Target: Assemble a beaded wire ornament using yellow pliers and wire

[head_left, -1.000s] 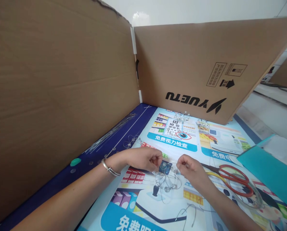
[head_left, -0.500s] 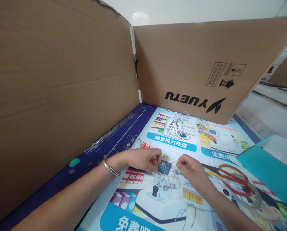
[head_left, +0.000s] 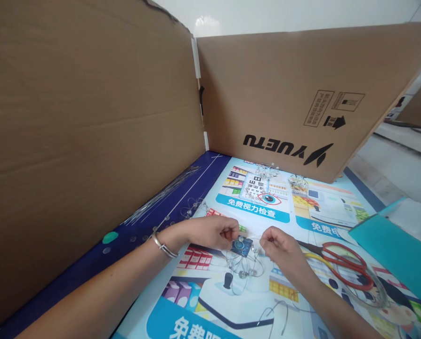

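Note:
My left hand [head_left: 219, 233], with a silver bangle at the wrist, is closed in a pinch above the printed sheet. Facing it, my right hand [head_left: 279, 244] also pinches, a short gap away. A thin pale wire [head_left: 250, 236] runs between the fingertips of both hands; its ends are too fine to follow. From there hangs a tangle of looped wire with clear round beads [head_left: 243, 273], lying on the sheet just below the hands. Loose wire pieces [head_left: 274, 314] lie nearer to me.
Red-handled scissors [head_left: 348, 263] lie right of my right hand, over a clear ring. A teal folder [head_left: 396, 254] is farther right. Several beaded wire bundles [head_left: 267, 172] sit at the back. Straight wires [head_left: 161, 195] lie along the left cardboard wall [head_left: 90, 103]; another panel [head_left: 302, 70] stands behind.
Both hands keep their pinch in nearly the same place. The whole view has shifted very slightly.

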A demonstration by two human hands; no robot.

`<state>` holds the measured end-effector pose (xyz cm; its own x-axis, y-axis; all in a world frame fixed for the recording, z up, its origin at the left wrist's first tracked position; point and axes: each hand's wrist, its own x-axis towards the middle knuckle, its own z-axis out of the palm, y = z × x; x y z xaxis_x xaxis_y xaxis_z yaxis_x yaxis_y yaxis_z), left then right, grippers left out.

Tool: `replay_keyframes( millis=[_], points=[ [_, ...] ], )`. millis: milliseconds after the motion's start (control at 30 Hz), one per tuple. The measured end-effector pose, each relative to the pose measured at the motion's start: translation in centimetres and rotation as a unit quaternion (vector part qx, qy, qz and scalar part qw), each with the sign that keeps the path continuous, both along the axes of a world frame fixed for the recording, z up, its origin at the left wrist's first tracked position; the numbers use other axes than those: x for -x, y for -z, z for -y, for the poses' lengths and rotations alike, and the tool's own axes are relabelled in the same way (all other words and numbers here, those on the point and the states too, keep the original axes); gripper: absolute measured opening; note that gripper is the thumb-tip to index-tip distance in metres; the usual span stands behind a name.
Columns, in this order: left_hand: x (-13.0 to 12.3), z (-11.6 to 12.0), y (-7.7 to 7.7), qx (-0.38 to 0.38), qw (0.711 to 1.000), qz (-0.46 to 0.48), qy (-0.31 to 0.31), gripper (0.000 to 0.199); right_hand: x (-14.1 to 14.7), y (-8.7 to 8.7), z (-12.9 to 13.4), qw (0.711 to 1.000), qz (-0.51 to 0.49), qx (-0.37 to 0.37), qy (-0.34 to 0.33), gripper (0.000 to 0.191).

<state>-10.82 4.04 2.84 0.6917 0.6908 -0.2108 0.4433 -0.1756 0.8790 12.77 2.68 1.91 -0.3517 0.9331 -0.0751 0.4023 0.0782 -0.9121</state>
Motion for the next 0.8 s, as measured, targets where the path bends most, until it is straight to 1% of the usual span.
replay_keyframes(
  millis=[133, 400, 600, 800],
  points=[
    [0.0, 0.0, 0.0, 0.001, 1.0, 0.0, 0.002, 0.016, 0.0, -0.1, 0.1, 1.0, 0.0, -0.001, 0.0, 0.014],
    [0.1, 0.1, -0.5, -0.001, 1.0, -0.006, -0.002, 0.012, 0.0, 0.2, 0.0, 1.0, -0.005, 0.003, 0.004, 0.015],
    [-0.2, 0.0, -0.1, -0.023, 0.999, 0.008, -0.022, 0.015, 0.0, -0.1, 0.0, 1.0, -0.009, 0.011, 0.003, 0.015],
    [-0.3, -0.2, 0.8, 0.046, 0.996, 0.07, -0.017, 0.018, 0.0, -0.2, 0.0, 1.0, -0.013, 0.013, 0.01, 0.016]
  ],
)
